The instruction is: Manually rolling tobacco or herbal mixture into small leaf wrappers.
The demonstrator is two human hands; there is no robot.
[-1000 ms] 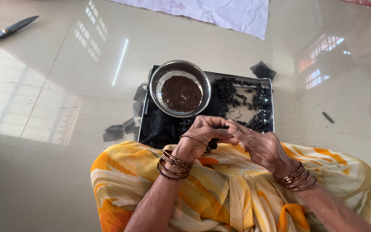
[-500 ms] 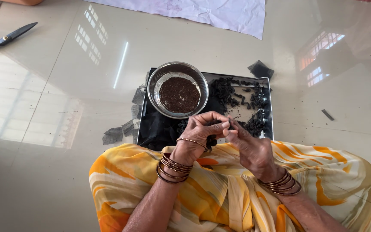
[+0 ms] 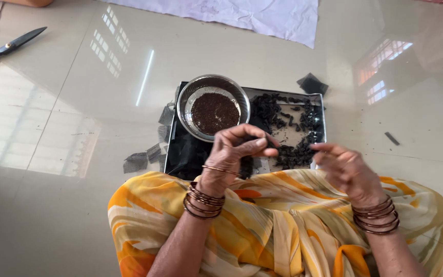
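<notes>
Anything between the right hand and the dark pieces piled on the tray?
Nothing visible. The right hand hovers open beside the dark pieces on the tray; the left hand is off to the side, near the steel bowl.

Bright daylight, window glare on floor [image 3: 67, 128], sharp

Shiny metal bowl [image 3: 213, 105] and tray [image 3: 322, 110]; glossy tile floor [image 3: 78, 102] (mirror-like); crumpled cloth [image 3: 242, 13].

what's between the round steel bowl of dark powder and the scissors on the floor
In the head view only bare glossy floor lies between the round steel bowl and the scissors.
</notes>
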